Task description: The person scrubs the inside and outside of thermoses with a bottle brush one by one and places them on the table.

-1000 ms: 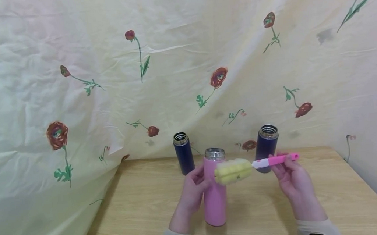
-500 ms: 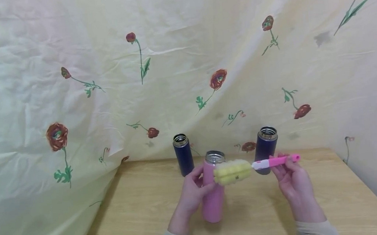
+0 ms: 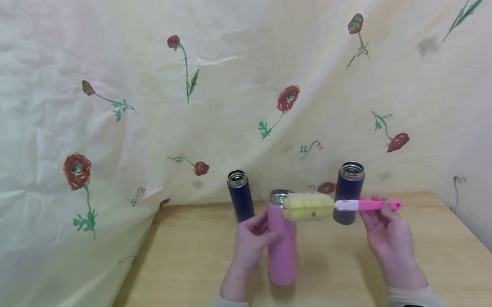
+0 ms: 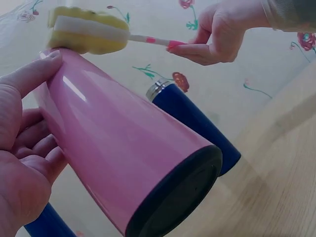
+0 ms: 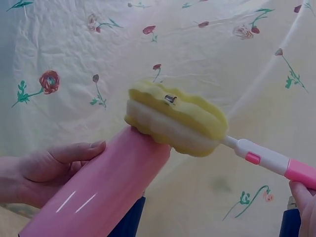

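Tabletop (image 3: 186,274), pink bottle (image 3: 281,252) and brush (image 3: 343,205) between hands (image 3: 253,242) (image 3: 390,238)

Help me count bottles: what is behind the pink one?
In the left wrist view, a blue bottle stands behind the pink bottle, partly covered; a second blue bottle shows in part past the left hand. Anything the pink bottle fully covers is hidden.

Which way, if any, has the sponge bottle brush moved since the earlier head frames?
Yes. In the head view, against the navy bottle at right, the brush has risen at its yellow sponge head, and its pink handle has shifted right.
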### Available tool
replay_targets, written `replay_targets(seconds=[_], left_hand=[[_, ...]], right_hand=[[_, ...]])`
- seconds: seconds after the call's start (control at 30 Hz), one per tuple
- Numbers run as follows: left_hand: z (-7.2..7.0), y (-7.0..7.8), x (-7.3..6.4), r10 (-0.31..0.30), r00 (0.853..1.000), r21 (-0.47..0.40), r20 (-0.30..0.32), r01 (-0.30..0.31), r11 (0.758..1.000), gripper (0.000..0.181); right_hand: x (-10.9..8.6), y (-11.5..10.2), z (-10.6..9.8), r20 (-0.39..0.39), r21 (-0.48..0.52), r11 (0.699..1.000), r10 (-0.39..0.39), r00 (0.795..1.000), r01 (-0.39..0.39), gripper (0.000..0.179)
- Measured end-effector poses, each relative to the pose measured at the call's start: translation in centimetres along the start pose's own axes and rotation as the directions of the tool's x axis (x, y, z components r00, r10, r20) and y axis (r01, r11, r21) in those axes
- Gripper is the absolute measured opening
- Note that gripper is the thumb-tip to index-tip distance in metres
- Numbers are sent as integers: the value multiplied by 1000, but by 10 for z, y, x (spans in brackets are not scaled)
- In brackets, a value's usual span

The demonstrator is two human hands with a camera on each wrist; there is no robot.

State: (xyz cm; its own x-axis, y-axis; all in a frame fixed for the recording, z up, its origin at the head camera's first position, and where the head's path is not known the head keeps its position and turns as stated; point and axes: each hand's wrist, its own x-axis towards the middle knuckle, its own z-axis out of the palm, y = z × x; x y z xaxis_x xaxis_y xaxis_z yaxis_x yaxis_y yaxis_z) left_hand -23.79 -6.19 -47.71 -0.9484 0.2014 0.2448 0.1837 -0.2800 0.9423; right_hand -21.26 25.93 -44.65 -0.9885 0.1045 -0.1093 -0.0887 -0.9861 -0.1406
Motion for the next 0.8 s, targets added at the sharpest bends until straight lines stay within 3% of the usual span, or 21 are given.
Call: replay_targets(seconds=[0.17, 0.47, 0.67, 0.8], left_hand=[[-1, 4, 2, -7, 1000, -34, 10, 8, 999, 72], [-5, 0, 4, 22, 1000, -96, -7, -22, 995, 66], [-7, -2, 3, 10, 999, -113, -41, -14, 994, 60], [-6, -1, 3, 18, 998, -119, -54, -24, 993, 59]], right_hand=[[0, 2, 4, -4, 17, 1000, 9, 1000, -9, 9], [4, 10, 3, 113, -38, 998, 46, 992, -42, 6], [6, 11, -2, 159, -169, 985, 44, 986, -16, 6], [6, 10, -4, 217, -290, 957, 51, 975, 14, 12]])
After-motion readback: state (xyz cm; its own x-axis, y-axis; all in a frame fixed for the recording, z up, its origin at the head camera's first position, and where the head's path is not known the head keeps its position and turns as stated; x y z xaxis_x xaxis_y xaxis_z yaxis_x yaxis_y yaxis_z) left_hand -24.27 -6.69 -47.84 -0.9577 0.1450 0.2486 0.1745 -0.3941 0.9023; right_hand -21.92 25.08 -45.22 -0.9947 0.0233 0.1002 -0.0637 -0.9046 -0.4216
